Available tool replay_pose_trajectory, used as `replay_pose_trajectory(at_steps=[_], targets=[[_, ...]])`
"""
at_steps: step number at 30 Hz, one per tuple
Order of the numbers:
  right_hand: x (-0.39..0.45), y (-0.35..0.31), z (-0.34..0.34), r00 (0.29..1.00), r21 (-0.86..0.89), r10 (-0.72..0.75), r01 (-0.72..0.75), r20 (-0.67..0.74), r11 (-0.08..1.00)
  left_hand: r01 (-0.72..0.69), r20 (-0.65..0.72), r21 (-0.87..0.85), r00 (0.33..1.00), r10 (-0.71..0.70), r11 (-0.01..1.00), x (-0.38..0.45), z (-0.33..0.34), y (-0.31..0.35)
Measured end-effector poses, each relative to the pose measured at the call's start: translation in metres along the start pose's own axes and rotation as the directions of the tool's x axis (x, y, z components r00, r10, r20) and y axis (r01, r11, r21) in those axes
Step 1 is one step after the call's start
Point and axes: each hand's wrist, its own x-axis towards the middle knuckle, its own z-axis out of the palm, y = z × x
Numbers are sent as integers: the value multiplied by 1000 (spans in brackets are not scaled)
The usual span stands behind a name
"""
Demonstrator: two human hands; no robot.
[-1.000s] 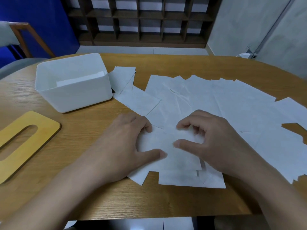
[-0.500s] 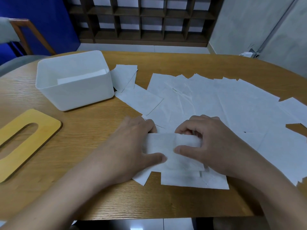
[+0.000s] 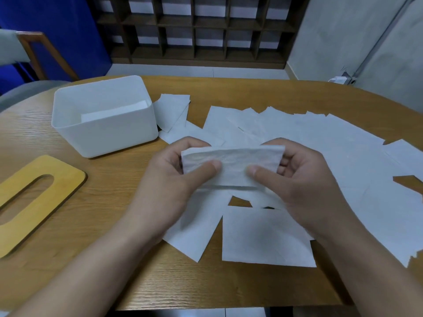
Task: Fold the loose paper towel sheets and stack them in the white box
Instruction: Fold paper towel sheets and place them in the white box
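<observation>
White folded sheet (image 3: 231,167) is pinched at either end by left hand (image 3: 169,179) and right hand (image 3: 304,179), fingers curled behind.

A round-edged wooden table (image 3: 68,259) with a visible grain fills most of the view. On its left part lies a flat yellow wooden lid (image 3: 66,179) with a long oval slot cut through the middle. Behind the table, against the far wall, stands a dark brown wooden shelf unit (image 3: 196,30) made of many square compartments. At the far left there is a chair with a light wooden frame (image 3: 34,53), in front of a blue wall (image 3: 57,24). A small white plug (image 3: 338,79) sits at the grey wall on the right.
</observation>
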Motion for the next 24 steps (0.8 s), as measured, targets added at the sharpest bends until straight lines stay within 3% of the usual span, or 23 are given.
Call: replay_pose_trajectory(at_steps=[4, 8, 14, 19, 24], targets=[[3, 8, 14, 997, 158, 3, 8, -73, 987, -69, -47, -77, 997, 66, 995, 6, 11, -11], [3, 21, 23, 997, 55, 7, -2, -82, 998, -63, -52, -34, 997, 61, 997, 9, 12, -25], [1, 22, 27, 990, 68, -22, 32, -141, 997, -136, -76, 75, 987, 142, 988, 10, 16, -32], [3, 24, 28, 981, 15, -35, 39, -191, 999, -116, -117, 116, 985, 129, 987, 10, 17, -29], [4, 22, 31, 990, 16, -51, 53, -131, 998, -145, -86, 138, 984, 157, 980, 8, 17, -26]])
